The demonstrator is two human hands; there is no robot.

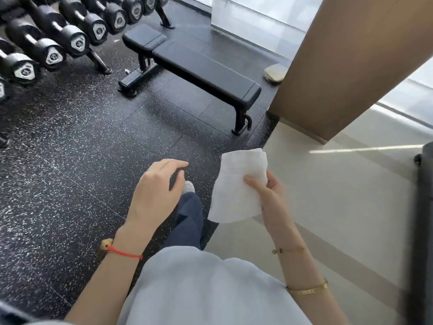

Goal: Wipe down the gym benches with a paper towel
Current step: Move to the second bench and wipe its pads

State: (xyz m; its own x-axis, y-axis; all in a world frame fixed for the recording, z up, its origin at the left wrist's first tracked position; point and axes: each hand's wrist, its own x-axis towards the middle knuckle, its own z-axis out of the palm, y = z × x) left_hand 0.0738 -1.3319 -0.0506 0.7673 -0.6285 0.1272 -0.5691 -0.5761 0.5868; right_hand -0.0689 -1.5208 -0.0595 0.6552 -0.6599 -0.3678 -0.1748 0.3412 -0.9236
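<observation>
Head view. Right hand (269, 195) raised at waist height, palm turned inward, forearm running up from lower right; thumb pressed across a folded white paper towel (236, 186), grip closed on its right edge, sheet hanging flat toward the left and free of everything else. Thin chain bracelet (289, 250) at the right wrist, gold bangle (309, 289) further up the forearm. Left hand (157, 188) held out beside the towel, not touching it, back of hand up, fingers loosely curled with index extended; grip narrow, holding nothing. Red cord bracelet (124, 252) on the left wrist. Black flat gym bench (203, 66) standing ahead on the speckled rubber floor (82, 141), well apart from both hands, pad bare, long axis running upper left to lower right. Dumbbell rack (54, 36) to the left of the bench, loaded with black hex dumbbells. Tan wooden column (346, 62) just right of the bench's near end. Pale tiled floor (339, 207) under the right hand. Grey shirt hem, dark trouser leg (187, 219) and white shoe (189, 186) visible below the hands.
</observation>
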